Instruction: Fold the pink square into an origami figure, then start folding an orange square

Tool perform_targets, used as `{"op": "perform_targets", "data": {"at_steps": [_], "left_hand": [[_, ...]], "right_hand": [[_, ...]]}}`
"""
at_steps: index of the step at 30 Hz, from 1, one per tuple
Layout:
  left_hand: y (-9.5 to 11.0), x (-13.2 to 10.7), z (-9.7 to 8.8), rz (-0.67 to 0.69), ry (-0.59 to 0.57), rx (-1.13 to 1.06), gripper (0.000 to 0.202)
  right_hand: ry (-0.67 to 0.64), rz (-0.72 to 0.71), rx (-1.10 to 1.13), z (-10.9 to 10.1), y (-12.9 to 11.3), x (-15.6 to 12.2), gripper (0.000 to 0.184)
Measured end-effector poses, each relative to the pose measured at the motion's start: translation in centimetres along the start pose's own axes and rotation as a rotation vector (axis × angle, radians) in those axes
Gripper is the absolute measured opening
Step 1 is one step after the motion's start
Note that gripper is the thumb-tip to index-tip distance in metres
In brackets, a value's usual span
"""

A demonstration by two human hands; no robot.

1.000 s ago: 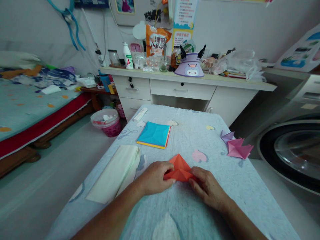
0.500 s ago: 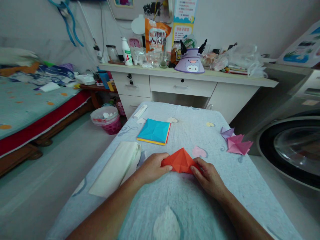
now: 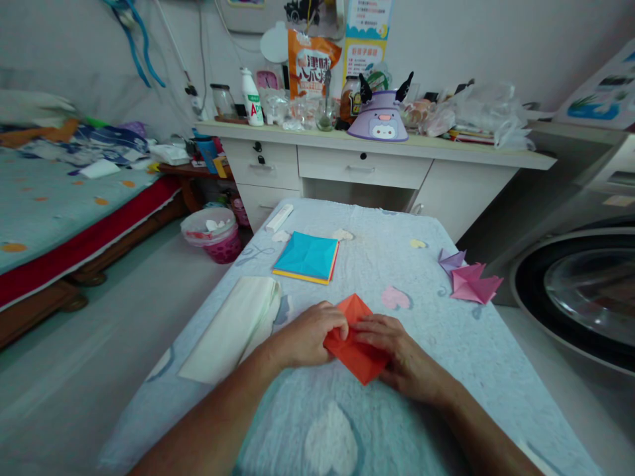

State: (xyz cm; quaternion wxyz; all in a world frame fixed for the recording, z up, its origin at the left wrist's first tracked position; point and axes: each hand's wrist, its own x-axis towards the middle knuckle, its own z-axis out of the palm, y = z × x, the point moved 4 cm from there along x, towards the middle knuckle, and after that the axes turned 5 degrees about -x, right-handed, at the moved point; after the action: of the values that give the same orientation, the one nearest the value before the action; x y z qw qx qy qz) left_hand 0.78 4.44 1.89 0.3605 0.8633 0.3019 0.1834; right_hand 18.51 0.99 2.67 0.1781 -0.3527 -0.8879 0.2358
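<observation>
Between my hands is a sheet of orange-red origami paper (image 3: 364, 362), opened out into a creased diamond with one corner toward me. My left hand (image 3: 310, 336) is closed on its left side, the index finger curled over the paper. On the right, my right hand (image 3: 399, 354) grips the other side, with fingers lying across the top and the thumb low by the edge. The fingers cover part of the middle folds. Beyond them lies a stack of square paper (image 3: 306, 256), blue on top with yellow and red below.
A folded whitish cloth or paper (image 3: 231, 330) lies left of my left arm. Folded pink paper (image 3: 475, 284) and purple paper (image 3: 451, 260) sit at the table's right edge. A small white box (image 3: 280, 217) is at the far left corner. A washing machine (image 3: 585, 264) stands right.
The orange-red paper went from a flat-based, peaked fold to an opened diamond whose lower corner reaches toward me. My fingers moved inward over it.
</observation>
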Motion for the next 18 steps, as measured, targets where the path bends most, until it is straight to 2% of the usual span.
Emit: {"op": "perform_targets", "data": {"at_steps": [9, 18], "left_hand": [[-0.5, -0.2, -0.2, 0.013, -0.043, 0.032, 0.017], [-0.6, -0.2, -0.2, 0.011, -0.058, 0.034, 0.017]], "right_hand": [[-0.058, 0.043, -0.147, 0.3, 0.2, 0.1, 0.041], [-0.075, 0.063, -0.168, -1.2, 1.3, -0.9, 0.016]]}}
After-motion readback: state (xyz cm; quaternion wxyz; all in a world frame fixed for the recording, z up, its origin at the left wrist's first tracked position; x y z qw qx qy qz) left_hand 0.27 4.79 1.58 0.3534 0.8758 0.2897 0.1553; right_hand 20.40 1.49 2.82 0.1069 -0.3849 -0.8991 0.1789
